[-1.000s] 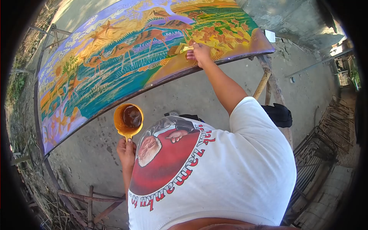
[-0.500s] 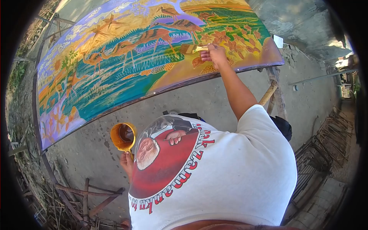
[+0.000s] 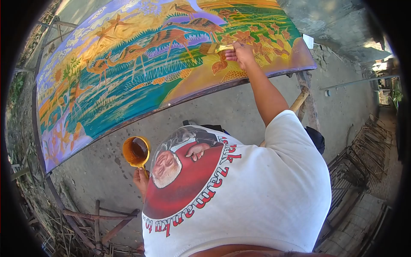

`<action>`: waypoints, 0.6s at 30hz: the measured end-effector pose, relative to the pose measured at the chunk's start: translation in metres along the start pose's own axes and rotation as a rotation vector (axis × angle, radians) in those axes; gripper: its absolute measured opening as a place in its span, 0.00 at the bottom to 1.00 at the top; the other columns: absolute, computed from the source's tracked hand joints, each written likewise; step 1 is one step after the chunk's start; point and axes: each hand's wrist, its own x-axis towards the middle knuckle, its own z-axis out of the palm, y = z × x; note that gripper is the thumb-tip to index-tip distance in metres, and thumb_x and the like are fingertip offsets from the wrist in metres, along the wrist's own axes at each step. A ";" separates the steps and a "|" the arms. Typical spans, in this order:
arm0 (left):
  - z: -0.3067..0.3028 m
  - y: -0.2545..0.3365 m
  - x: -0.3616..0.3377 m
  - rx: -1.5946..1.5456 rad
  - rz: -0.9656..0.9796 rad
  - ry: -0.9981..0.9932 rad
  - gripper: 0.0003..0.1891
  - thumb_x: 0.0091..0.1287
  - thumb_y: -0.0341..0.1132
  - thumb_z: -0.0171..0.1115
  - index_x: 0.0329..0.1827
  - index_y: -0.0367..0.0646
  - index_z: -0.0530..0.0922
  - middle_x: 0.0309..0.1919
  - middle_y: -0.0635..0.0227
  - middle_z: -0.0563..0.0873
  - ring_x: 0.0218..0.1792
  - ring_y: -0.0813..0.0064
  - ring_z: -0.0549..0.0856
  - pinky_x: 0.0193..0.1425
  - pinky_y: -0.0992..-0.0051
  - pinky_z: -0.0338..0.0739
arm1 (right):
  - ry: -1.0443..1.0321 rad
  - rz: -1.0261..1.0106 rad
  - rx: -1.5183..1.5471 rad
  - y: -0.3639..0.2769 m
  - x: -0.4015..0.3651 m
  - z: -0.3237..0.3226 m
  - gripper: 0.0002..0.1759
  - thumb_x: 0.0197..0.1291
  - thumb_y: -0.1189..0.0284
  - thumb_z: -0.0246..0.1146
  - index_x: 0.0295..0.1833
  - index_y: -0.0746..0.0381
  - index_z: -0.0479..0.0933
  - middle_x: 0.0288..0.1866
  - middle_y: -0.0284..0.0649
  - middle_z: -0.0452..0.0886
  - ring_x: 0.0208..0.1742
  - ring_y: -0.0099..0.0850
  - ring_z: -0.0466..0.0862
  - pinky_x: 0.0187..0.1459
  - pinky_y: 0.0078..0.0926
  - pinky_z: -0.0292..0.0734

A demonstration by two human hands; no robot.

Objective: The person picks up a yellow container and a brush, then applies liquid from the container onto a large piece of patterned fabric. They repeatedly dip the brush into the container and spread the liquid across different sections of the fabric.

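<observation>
My right hand (image 3: 240, 55) is closed round the pale handle of a wide brush (image 3: 224, 48), over the right part of a painted cloth (image 3: 115, 98). The brown bristles touch or hover close to the cloth, beside orange leaves and flowers. Long-legged birds, teal water and a yellow and purple sky cover the rest of it. Down at the left, my left hand (image 3: 140, 179) grips the handle of a yellow dipper (image 3: 137, 152) holding dark brown liquid. The dipper is off the cloth's near edge.
A dark frame bar (image 3: 205, 91) runs under the cloth's near edge, with a wooden post (image 3: 306, 96) at its right. Wooden sticks (image 3: 96, 217) stand at the lower left. More wooden pieces (image 3: 368, 154) lie at the right on the grey ground (image 3: 342, 111).
My right hand has moved slightly up with the brush, whose handle tilts a little differently. The cloth appears shifted slightly left and up in view. The dipper is almost where it was.
</observation>
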 end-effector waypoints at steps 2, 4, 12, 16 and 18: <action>-0.001 0.000 0.004 -0.108 -0.072 -0.016 0.14 0.78 0.40 0.57 0.34 0.42 0.74 0.20 0.78 0.74 0.21 0.88 0.67 0.24 0.80 0.57 | -0.106 0.055 0.001 0.008 -0.002 0.023 0.17 0.75 0.63 0.57 0.52 0.69 0.74 0.36 0.50 0.85 0.30 0.34 0.87 0.30 0.29 0.88; -0.004 0.000 0.010 -0.060 -0.042 -0.016 0.14 0.78 0.40 0.57 0.33 0.42 0.74 0.20 0.79 0.72 0.21 0.89 0.65 0.24 0.79 0.56 | -0.172 0.061 -0.027 0.013 -0.017 0.055 0.17 0.75 0.63 0.56 0.52 0.69 0.75 0.36 0.50 0.85 0.30 0.34 0.87 0.30 0.30 0.88; -0.034 0.011 0.008 -0.047 -0.066 -0.038 0.14 0.78 0.38 0.57 0.32 0.43 0.72 0.21 0.82 0.69 0.22 0.91 0.62 0.24 0.79 0.52 | 0.010 0.021 -0.143 -0.020 -0.005 -0.008 0.19 0.75 0.61 0.57 0.53 0.69 0.75 0.36 0.47 0.85 0.30 0.33 0.87 0.29 0.29 0.87; -0.055 -0.006 0.007 -0.069 -0.036 0.008 0.14 0.78 0.37 0.56 0.31 0.44 0.72 0.21 0.82 0.69 0.22 0.91 0.63 0.25 0.79 0.52 | -0.077 0.016 -0.136 -0.003 -0.012 0.037 0.19 0.75 0.62 0.56 0.55 0.69 0.74 0.35 0.47 0.85 0.29 0.32 0.87 0.30 0.29 0.87; -0.064 -0.007 0.009 -0.071 -0.058 -0.013 0.14 0.79 0.37 0.56 0.31 0.44 0.71 0.20 0.82 0.69 0.22 0.90 0.63 0.25 0.78 0.53 | -0.170 0.026 -0.126 0.010 -0.020 0.078 0.20 0.74 0.62 0.57 0.56 0.70 0.73 0.36 0.48 0.85 0.30 0.33 0.87 0.30 0.29 0.88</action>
